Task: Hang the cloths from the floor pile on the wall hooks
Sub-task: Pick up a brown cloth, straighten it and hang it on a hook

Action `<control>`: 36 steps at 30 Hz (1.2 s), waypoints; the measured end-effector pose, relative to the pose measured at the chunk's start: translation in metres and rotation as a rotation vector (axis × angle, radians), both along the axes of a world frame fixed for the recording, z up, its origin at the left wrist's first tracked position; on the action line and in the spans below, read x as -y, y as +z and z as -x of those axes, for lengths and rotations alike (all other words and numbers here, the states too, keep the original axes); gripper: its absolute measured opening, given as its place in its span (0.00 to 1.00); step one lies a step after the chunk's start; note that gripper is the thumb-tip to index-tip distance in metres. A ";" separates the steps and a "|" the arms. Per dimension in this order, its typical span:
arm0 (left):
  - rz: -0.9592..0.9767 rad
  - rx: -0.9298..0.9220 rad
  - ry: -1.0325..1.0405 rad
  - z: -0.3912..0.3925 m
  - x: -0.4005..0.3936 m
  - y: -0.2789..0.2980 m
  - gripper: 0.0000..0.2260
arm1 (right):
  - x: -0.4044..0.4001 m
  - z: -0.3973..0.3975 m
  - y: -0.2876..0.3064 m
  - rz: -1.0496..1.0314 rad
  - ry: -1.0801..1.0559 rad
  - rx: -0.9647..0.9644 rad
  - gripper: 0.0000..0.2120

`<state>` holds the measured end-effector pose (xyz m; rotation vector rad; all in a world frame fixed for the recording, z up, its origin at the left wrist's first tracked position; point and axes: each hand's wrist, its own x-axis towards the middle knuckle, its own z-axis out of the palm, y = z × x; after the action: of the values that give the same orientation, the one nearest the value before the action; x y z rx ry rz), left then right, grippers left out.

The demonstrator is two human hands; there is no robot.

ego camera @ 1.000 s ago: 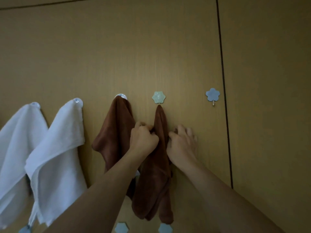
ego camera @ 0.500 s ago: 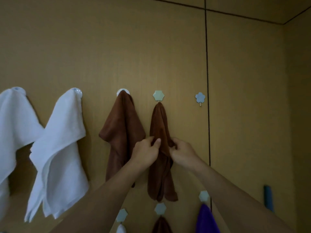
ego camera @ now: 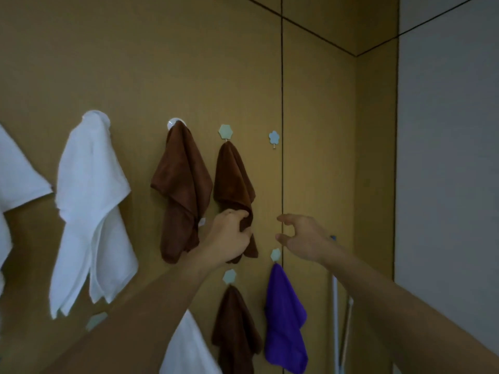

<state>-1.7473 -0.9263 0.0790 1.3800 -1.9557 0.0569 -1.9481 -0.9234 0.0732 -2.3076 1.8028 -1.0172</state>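
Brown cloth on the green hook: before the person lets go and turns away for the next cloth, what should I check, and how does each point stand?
1. Brown cloth hangs from the green hook: ok, its top sits just under the hook.
2. Left hand off the cloth: not ok, its fingers pinch the lower fold.
3. Right hand free: ok, open and apart from the cloth.
4. Hook seated firmly through the fabric: cannot tell, the catch is hidden.
5. Free hook for the next cloth: ok, the blue flower hook is bare.
6. Cloths left in the floor pile: cannot tell, the floor is out of view.
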 end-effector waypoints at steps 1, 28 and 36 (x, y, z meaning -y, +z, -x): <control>-0.003 0.010 -0.033 0.006 -0.004 -0.004 0.22 | -0.012 0.008 -0.002 -0.006 -0.035 -0.021 0.27; 0.012 0.285 -1.165 0.492 -0.493 -0.067 0.25 | -0.683 0.359 -0.070 -0.234 -1.210 -0.151 0.28; 0.055 0.436 -1.533 0.574 -0.735 -0.115 0.25 | -0.932 0.369 -0.128 -0.321 -1.550 -0.002 0.27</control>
<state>-2.3217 -0.1912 -0.0357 -0.4682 -2.8145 -0.3248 -2.3175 0.0083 -0.0548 -0.3894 3.2894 -0.5423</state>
